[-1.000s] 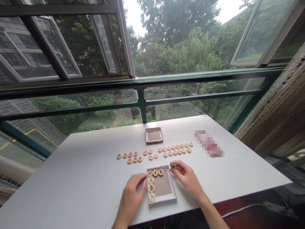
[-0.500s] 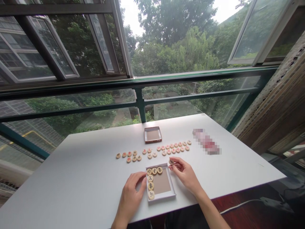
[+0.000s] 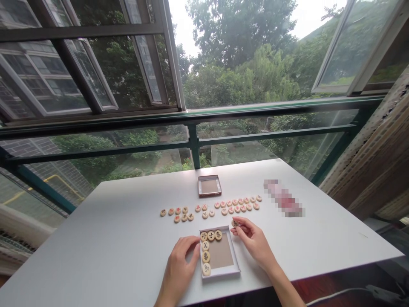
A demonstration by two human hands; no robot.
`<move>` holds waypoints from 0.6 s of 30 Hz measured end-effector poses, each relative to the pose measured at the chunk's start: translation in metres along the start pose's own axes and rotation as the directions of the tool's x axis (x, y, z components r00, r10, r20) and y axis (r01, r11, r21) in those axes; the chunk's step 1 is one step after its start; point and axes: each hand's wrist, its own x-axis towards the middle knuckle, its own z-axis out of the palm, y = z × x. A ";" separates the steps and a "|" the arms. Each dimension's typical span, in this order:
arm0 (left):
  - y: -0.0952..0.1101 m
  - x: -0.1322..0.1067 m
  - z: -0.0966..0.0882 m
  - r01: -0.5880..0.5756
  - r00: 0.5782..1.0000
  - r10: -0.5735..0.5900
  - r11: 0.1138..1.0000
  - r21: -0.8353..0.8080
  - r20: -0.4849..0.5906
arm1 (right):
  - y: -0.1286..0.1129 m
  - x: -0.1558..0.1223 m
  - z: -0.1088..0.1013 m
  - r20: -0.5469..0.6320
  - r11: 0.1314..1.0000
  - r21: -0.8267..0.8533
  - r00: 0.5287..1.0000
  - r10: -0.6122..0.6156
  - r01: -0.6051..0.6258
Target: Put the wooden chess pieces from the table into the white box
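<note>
My right hand pinches a round xiangqi piece with a black horse character, held just beyond the upper right corner of a shallow white box. At the box's left wall is my left hand, its curled fingers and thumb steadying that side. Inside the box, several black-marked pieces form a row along the far edge, ending at a piece, and a column down the left side, with a horse piece at the near end. The rest of the box floor is bare.
Several loose xiangqi pieces, red and black, lie in rough rows beyond the box. Farther back sits a second shallow box part. A pixelated item lies at right on the white table, with a railing behind.
The whole view has shifted slightly, so everything sits a little lower and to the right. Both hands keep nearly the same places by the box, with the horse piece still in the right.
</note>
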 end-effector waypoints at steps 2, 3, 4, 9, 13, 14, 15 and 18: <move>-0.001 0.000 0.001 -0.005 1.000 0.005 1.000 0.000 -0.007 | -0.002 0.000 0.001 -0.012 1.000 0.007 1.000 -0.004 0.004; -0.002 0.000 0.001 -0.007 1.000 0.007 1.000 0.000 -0.009 | -0.002 0.000 0.001 -0.020 1.000 0.014 1.000 -0.007 0.008; -0.002 0.000 0.001 -0.008 1.000 0.008 1.000 0.001 -0.010 | -0.003 0.001 0.001 -0.030 1.000 0.021 0.999 -0.012 0.013; -0.002 0.000 0.000 -0.010 1.000 0.010 1.000 -0.001 -0.004 | -0.004 0.002 0.003 -0.065 0.999 0.008 0.997 -0.044 0.045; -0.001 -0.001 0.000 -0.015 1.000 0.015 1.000 -0.010 0.001 | -0.005 0.001 0.003 -0.067 1.000 -0.007 0.997 -0.030 0.029; -0.001 -0.001 -0.001 -0.017 1.000 0.017 1.000 -0.011 0.002 | -0.006 0.000 0.003 -0.063 1.000 -0.008 0.998 -0.018 0.017; -0.001 -0.001 -0.001 -0.019 1.000 0.020 1.000 -0.010 0.004 | -0.007 0.000 0.003 -0.056 1.000 -0.007 0.998 -0.006 0.005; -0.001 -0.001 -0.001 -0.024 1.000 0.024 1.000 -0.007 0.006 | -0.009 -0.002 0.004 -0.041 1.000 0.010 0.999 0.015 -0.015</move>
